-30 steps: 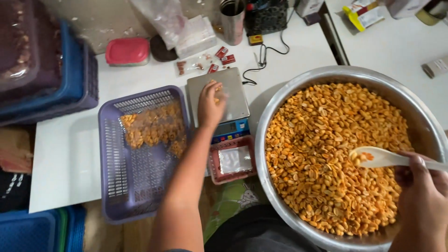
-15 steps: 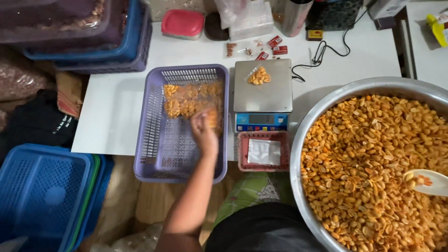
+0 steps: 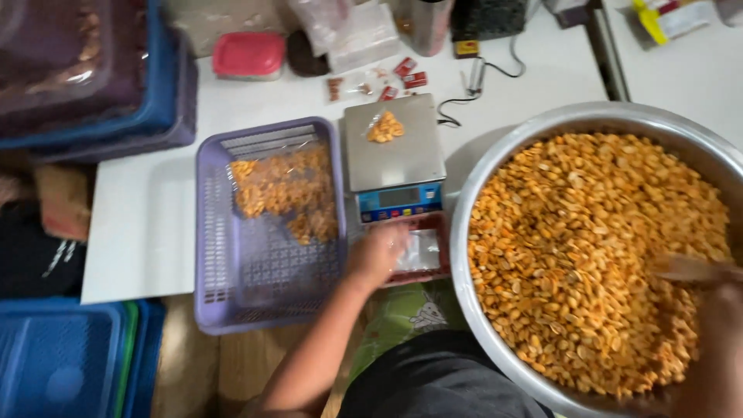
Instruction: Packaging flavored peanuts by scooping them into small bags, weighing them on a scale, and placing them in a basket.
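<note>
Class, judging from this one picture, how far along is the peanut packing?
Done: filled bags lie in the purple basket. In hand: the left hand reaches the small red tray of empty bags; a portion sits on the scale. Left: the metal bowl remains full of peanuts.

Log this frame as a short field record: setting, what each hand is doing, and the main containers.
setting: white table seen from above
left hand: reaching into the small red tray of clear bags, in front of the scale
right hand: at the frame's right edge, blurred, on a spoon in the nuts
scale: small heap of nuts on its plate
purple basket: filled clear bags of nuts at its far end
metal bowl: large, full of orange coated peanuts
</note>
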